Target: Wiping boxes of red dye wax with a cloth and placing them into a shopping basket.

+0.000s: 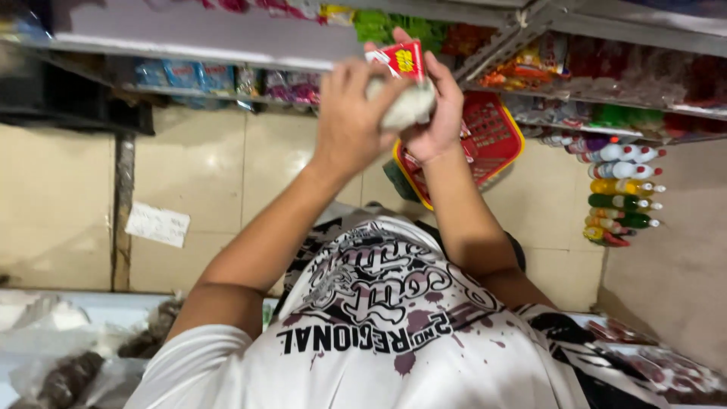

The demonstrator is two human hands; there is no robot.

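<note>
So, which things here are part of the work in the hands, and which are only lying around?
In hand:
- left hand, gripping the pale cloth
- right hand, holding the red and white packet
- red and white packet
- pale cloth, pressed against the packet

Lying about:
- red basket on the floor
- row of coloured bottles
- paper sheet on the floor
- shelf goods

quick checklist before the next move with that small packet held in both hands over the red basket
1. Left hand on the packet: ok, fingers wrap it.
2. Right hand supports it: ok.
3. Packet's red top intact: cannot tell, partly covered.
4. Red basket on the floor below the hands: ok.
5. Room in the basket: cannot tell, arms hide part.
6. Bottles beside it clear of the arms: ok.
</note>
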